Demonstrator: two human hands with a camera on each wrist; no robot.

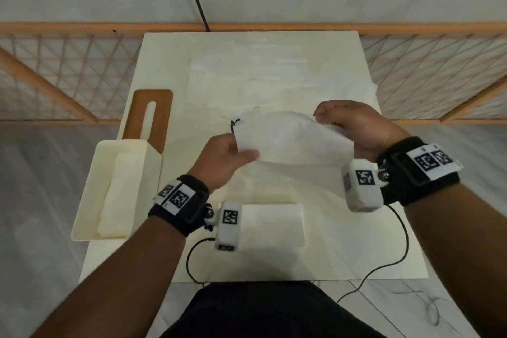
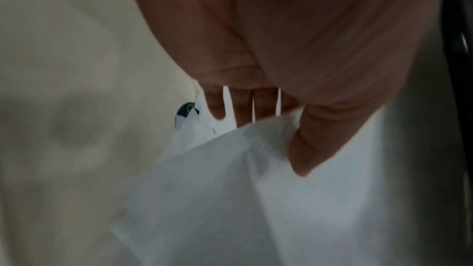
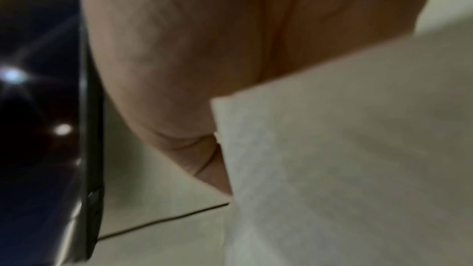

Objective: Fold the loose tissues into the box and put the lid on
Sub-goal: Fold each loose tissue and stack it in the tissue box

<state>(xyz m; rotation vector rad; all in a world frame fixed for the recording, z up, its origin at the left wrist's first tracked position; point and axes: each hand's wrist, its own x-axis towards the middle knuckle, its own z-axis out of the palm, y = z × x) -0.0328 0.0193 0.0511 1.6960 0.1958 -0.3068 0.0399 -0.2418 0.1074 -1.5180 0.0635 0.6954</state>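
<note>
Above the middle of the table I hold a white tissue [image 1: 293, 143] between both hands. My left hand [image 1: 227, 156] pinches its left edge, thumb on top; the left wrist view shows the thumb [image 2: 314, 141] pressing the tissue [image 2: 230, 179] against the fingers. My right hand [image 1: 354, 129] grips its right edge, and the right wrist view shows the tissue [image 3: 332, 149] running under the palm. A folded tissue [image 1: 274, 223] lies near the table's front edge. The cream box [image 1: 90, 195] stands open at the left with folded tissues [image 1: 120, 192] inside. Its brown slotted lid [image 1: 149, 115] lies behind the box.
More loose tissues [image 1: 247, 74] lie spread flat at the back of the cream table [image 1: 356, 250]. A small dark-printed scrap [image 1: 234, 123] sits just beyond my left hand. A wooden lattice rail [image 1: 55, 68] runs behind the table. Camera cables [image 1: 395, 255] trail over the front edge.
</note>
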